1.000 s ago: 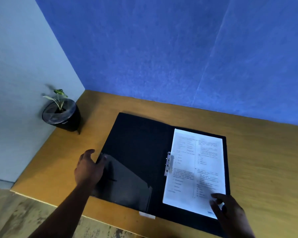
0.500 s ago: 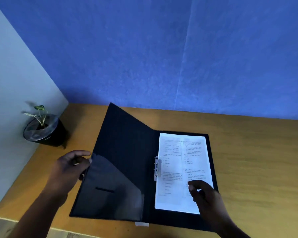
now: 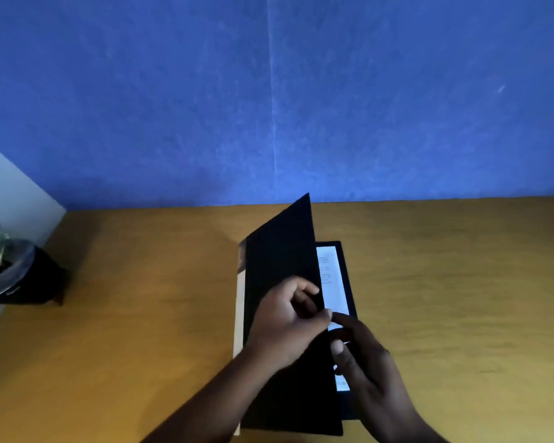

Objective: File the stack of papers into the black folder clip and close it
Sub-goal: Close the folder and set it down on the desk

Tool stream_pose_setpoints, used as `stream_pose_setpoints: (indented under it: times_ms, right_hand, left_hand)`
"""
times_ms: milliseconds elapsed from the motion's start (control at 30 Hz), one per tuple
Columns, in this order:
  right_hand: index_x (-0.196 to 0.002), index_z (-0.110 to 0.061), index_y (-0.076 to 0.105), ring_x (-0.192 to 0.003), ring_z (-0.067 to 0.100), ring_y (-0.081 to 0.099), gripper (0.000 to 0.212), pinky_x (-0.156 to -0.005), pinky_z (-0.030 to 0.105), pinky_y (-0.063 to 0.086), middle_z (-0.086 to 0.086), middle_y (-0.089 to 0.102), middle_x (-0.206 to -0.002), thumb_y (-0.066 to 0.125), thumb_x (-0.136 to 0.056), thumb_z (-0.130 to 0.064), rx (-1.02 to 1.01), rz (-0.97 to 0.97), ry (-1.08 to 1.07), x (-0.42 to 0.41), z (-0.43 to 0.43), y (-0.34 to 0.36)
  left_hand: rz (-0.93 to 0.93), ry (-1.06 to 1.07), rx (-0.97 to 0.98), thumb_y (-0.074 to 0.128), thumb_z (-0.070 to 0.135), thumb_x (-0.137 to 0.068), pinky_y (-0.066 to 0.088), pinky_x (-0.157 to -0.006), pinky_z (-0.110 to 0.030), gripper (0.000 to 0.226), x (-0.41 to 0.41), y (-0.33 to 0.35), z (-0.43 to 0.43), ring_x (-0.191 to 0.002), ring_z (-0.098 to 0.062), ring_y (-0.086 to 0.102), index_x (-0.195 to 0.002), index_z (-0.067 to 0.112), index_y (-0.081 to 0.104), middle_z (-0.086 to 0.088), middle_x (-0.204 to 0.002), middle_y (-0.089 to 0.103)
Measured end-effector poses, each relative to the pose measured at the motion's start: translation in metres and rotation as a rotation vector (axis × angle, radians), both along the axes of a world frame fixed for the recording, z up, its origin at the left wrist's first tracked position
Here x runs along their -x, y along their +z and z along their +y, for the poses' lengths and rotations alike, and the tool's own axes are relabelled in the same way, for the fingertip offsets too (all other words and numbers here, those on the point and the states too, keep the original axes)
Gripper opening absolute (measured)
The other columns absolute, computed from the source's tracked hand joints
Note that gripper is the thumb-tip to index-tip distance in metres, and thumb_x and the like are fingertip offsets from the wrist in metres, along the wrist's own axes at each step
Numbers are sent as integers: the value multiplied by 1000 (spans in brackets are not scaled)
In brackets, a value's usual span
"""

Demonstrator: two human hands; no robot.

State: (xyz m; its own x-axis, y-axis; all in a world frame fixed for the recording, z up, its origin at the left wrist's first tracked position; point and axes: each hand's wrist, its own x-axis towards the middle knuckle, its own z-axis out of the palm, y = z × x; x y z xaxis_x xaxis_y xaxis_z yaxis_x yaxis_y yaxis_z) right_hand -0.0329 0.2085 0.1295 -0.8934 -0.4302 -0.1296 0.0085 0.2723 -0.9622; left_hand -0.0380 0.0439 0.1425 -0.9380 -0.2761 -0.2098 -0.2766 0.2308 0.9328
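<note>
1. R hand (image 3: 370, 366) nearest the camera, low right of centre. Fingers loosely spread, not clenched; index reaches up-left and its tip sits at the free edge of the folder cover. Other fingers lie over the white papers (image 3: 333, 292); can't tell if they press down or just rest. Nothing gripped. Forearm comes in from the bottom-right corner.

2. L hand (image 3: 290, 324) just above and left of the R hand, fingertips almost meeting the R index. Fingers curled, thumb opposite them, pinching the free right edge of the black folder cover (image 3: 282, 266). Forearm crosses up from bottom centre, over the near part of the cover.

3. Cover is lifted off the desk and swung most of the way over the papers, tilted, not flat; far corner sticks up against the blue wall (image 3: 269, 91). Pale strip shows along its left edge.

4. Papers lie on the folder's back panel (image 3: 346, 266), flat on the desk; only a narrow strip w/ printed text shows right of the cover. Clip hidden under the cover.

5. Wooden desk (image 3: 141, 314) runs back to the wall.

6. Far left, well apart from the folder: small plant in a black pot (image 3: 16, 276), by the grey side wall (image 3: 10, 187).
</note>
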Motion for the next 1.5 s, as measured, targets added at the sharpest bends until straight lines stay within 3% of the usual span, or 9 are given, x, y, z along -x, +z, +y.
stream_pose_setpoints:
  times_ms: [133, 333, 467, 700, 900, 1133, 1200, 1333, 1500]
  right_hand:
    - [-129, -38, 49, -63, 12, 66, 52, -58, 35, 53, -17, 71, -93, 66, -87, -12, -129, 30, -89, 6, 20, -18]
    - [-127, -34, 53, -62, 16, 66, 51, -52, 36, 54, -8, 70, -83, 63, -87, -3, -254, -24, -169, 14, 44, -57]
    - [-130, -28, 54, -76, 2, 68, 48, -59, 17, 53, -8, 71, -91, 64, -86, -10, -327, -195, -192, 21, 46, -73]
    - [-144, -28, 39, -111, 15, 57, 68, -93, 36, 52, 0, 55, -128, 67, -82, -31, -550, -312, -85, 25, 41, -92]
    - [-152, -20, 23, -130, 27, 32, 81, -106, 37, 38, 3, 29, -143, 58, -83, -48, -824, -195, 49, 19, 26, -96]
    - [-148, -22, 33, -127, 27, 35, 76, -103, 39, 39, 4, 35, -139, 57, -83, -53, -915, -166, 30, 20, 24, -101]
    - [-137, -15, 51, -119, 27, 47, 61, -98, 36, 42, 8, 48, -129, 61, -85, -46, -888, -141, 27, 26, 28, -102]
    - [-90, -10, 72, -63, 14, 57, 18, -62, 32, 47, 2, 68, -78, 64, -89, -27, -616, -208, -215, 45, 26, -92]
    - [-102, -6, 71, -76, 31, 65, 23, -65, 36, 51, 13, 71, -88, 57, -93, -21, -26, -719, -439, 68, 14, -68]
  left_hand:
    - [20, -88, 34, 76, 27, -80, 54, -66, -24, 19, 16, -20, 30, -66, 0, 61, -96, 25, 66, 6, -78, 68]
    - [-80, -11, 130, 73, 20, -85, 54, -70, -19, 19, 3, -61, 6, -75, -2, 65, -95, 32, 63, 6, -87, 68]
    - [-178, 215, 227, 74, 19, -84, 52, -72, -24, 19, -18, -90, -24, -84, -6, 65, -99, 25, 65, 8, -97, 69]
    - [-368, 459, 309, 74, 24, -81, 54, -83, -39, 32, -54, -122, -51, -92, -21, 64, -110, 14, 65, -3, -107, 68]
    - [-476, 465, 132, 74, 27, -82, 57, -78, -39, 35, -61, -124, -47, -85, -21, 69, -113, 14, 63, -2, -100, 73]
    - [-423, 416, -229, 76, 36, -83, 55, -71, -32, 26, -48, -103, -48, -89, -20, 70, -101, 18, 71, 0, -96, 75]
    - [-373, 385, -286, 75, 33, -84, 53, -69, -28, 24, -46, -91, -47, -90, -19, 70, -101, 17, 70, -2, -96, 75]
    - [-314, 361, -390, 74, 27, -86, 52, -64, -27, 20, -43, -69, -52, -84, -20, 70, -99, 13, 72, -5, -90, 76]
    - [-263, 319, -477, 75, 27, -84, 52, -64, -30, 19, -45, -49, -71, -75, -17, 68, -96, 13, 73, 0, -76, 73]
